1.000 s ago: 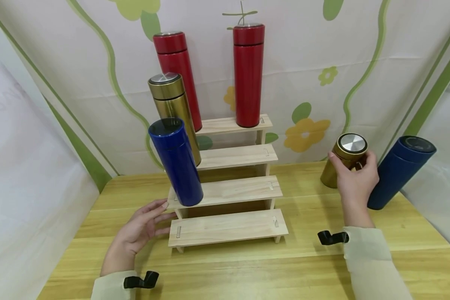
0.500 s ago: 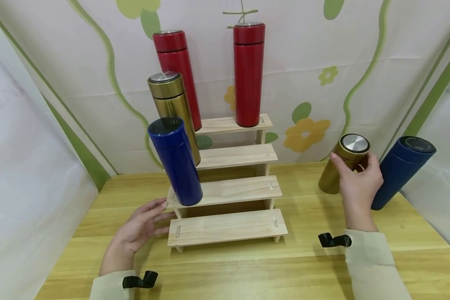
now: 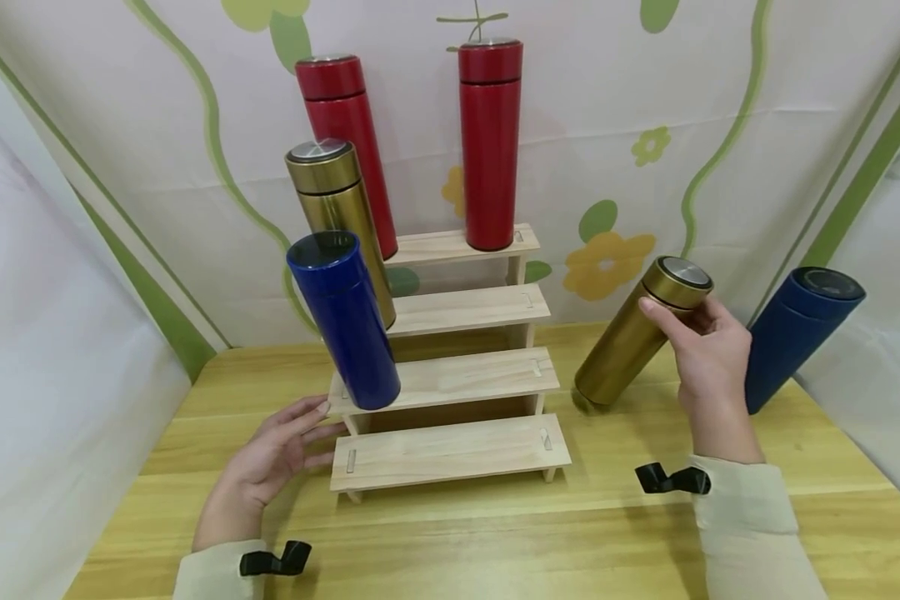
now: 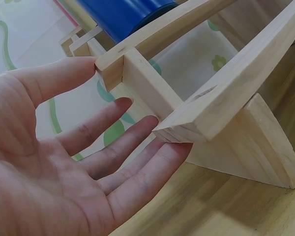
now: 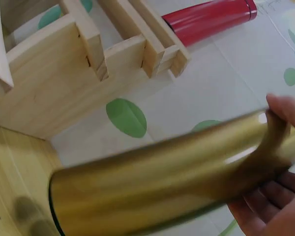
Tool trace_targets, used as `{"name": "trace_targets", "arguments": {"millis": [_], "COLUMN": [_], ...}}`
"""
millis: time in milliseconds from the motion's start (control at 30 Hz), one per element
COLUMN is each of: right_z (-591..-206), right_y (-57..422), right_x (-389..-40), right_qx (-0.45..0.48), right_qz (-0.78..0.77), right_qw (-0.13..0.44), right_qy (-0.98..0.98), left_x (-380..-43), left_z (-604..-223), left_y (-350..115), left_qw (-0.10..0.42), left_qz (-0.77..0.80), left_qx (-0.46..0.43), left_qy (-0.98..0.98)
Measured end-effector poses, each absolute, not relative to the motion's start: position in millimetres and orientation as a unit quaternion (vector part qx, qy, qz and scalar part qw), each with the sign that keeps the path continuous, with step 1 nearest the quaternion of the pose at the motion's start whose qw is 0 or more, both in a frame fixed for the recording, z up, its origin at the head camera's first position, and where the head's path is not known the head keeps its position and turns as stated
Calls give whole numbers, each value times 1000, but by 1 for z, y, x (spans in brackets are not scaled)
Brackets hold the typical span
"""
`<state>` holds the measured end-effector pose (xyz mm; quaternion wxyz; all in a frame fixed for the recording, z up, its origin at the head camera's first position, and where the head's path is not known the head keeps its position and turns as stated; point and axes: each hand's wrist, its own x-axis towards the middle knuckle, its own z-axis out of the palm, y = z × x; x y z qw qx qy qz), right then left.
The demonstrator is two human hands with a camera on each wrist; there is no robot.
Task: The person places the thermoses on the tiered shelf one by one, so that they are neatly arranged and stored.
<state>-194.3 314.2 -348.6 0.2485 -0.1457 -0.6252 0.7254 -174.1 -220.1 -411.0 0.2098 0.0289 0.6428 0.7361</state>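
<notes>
My right hand [image 3: 712, 362] grips a gold thermos flask [image 3: 626, 346] near its lid. The flask leans, its base toward the rack, and looks lifted just off the table. In the right wrist view the flask's body [image 5: 157, 182] lies across the frame, with thumb and fingers round its upper end. My left hand [image 3: 270, 454] rests against the left side of a wooden step rack [image 3: 450, 450]. In the left wrist view its loosely spread fingers [image 4: 115, 147] touch the ends of two steps. A glossy blue flask [image 3: 348, 333] stands at the left of the second step up.
Behind the blue flask, another gold flask [image 3: 330, 187] stands on the third step. Two red flasks, one left [image 3: 348, 125] and one right [image 3: 490, 158], stand on the top step. A darker blue flask [image 3: 802, 329] stands on the table [image 3: 450, 550] beyond my right hand. A patterned curtain [image 3: 615, 100] hangs behind.
My right hand has brought the gold flask up and away from the dark blue one, swinging its base left toward the rack. The left hand keeps its place on the rack.
</notes>
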Motion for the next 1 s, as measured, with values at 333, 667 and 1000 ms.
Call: {"name": "trace_targets", "arguments": {"millis": [333, 667, 1000], "right_z": [-350, -347, -337], "right_y": [307, 292, 285], "right_x": [-189, -186, -177], "right_qx": [5, 20, -2], "right_qz": [703, 627, 580], "right_qw": [184, 162, 161], "right_qy": [-687, -762, -798], "left_x": [-175, -175, -174], "left_z": [-412, -411, -413], "left_y": [-220, -221, -220], "left_qw": [211, 214, 212], "left_qz": [737, 738, 735], "left_qx": [29, 35, 30], "left_qy": [641, 639, 643]}}
